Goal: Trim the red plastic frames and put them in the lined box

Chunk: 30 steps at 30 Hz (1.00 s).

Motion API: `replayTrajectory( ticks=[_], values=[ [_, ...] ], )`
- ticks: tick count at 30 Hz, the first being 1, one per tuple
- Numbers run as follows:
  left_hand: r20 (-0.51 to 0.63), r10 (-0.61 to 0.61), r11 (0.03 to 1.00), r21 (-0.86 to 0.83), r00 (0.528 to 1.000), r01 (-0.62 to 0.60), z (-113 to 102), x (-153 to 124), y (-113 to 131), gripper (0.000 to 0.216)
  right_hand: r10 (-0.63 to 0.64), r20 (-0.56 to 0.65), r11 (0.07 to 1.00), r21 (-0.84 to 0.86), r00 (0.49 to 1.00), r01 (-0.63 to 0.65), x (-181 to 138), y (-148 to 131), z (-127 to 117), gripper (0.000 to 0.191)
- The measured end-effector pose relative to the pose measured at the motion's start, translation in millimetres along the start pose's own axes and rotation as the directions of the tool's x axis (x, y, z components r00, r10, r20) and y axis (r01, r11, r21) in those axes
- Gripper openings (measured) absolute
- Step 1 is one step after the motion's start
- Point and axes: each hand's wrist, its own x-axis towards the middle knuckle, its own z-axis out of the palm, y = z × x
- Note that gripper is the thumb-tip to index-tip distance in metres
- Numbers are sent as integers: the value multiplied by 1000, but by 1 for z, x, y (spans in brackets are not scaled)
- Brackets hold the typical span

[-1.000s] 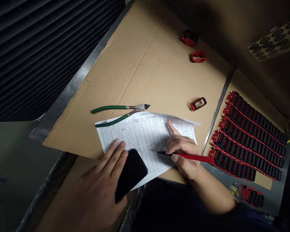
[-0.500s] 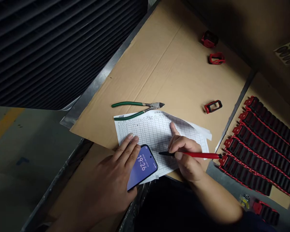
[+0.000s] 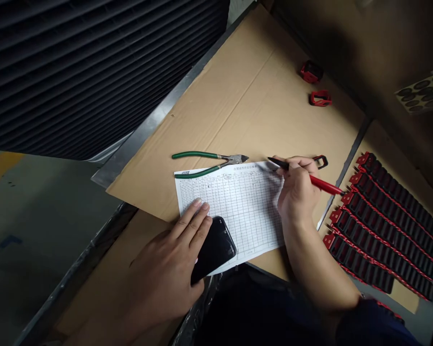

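Note:
A printed grid form point(image 3: 238, 206) lies on a sheet of cardboard point(image 3: 260, 105). My left hand point(image 3: 173, 269) rests on a black phone point(image 3: 214, 250) with a dark screen, fingers stretched flat over its edge and onto the form. My right hand point(image 3: 298, 190) is closed on a red pen point(image 3: 310, 178), its black tip pointing at the form's upper right corner. Green-handled cutters point(image 3: 209, 163) lie just above the form.
Rows of red and black plastic parts point(image 3: 389, 226) lie on cardboard at the right. One loose part point(image 3: 320, 161) sits behind my right hand, two more point(image 3: 315, 84) farther back. A dark slatted panel point(image 3: 94, 67) fills the upper left, floor below it.
My right hand has moved with the pen from the form's lower middle to its upper right corner. The phone screen, lit half a second ago, is dark.

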Motion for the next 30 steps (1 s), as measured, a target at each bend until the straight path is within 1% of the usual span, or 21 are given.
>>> replayTrajectory(
  ticks=[1,2,3,4,5,6,7,9,10,14,16,18,20,26,30],
  values=[
    [7,-2,1000,-7,1000,2,0,0,0,83,-8,31,1000,7,999,8,-1,-1,3,10],
    [14,-6,1000,-10,1000,6,0,0,1,82,-15,115,1000,-5,993,16,-6,-4,7,8],
    [21,-11,1000,-8,1000,12,-1,1,1,81,-8,225,999,-29,974,15,-13,-7,12,7],
    [28,-18,1000,-3,999,18,-2,1,2,80,28,346,998,-68,938,-4,-21,-11,17,6],
    [31,-23,1000,3,999,23,-2,0,2,80,72,429,993,-111,900,-26,-30,-14,23,4],
    [36,-30,1000,6,999,29,-3,0,2,80,115,477,987,-157,871,-44,-37,-16,28,3],
    [41,-36,999,5,999,35,-4,-1,2,80,141,491,980,-193,860,-51,-42,-17,33,4],
    [50,-46,999,-13,998,47,-4,-4,2,82,147,473,967,-252,869,-26,-48,-16,39,6],
    [54,-48,998,-27,997,49,-4,-5,1,83,130,463,961,-276,877,4,-48,-15,41,6],
    [54,-59,995,-73,997,63,0,-9,0,84,-15,445,921,-342,895,186,-48,-8,43,12],
    [57,-61,995,-78,997,65,1,-10,-1,83,-87,443,890,-367,892,269,-49,-6,42,13],
    [54,-46,996,-69,998,49,2,-10,-2,82,-132,442,861,-393,887,324,-52,-4,42,12],
    [44,-30,998,-52,999,32,2,-10,-2,80,-149,447,849,-399,882,346,-54,-3,42,11],
    [32,-23,999,-44,999,24,2,-10,-3,80,-149,418,848,-412,896,333,-55,-2,44,12],
    [29,-15,999,-40,999,16,2,-10,-4,82,-157,442,830,-425,883,360,-54,-2,44,11]
  ],
)
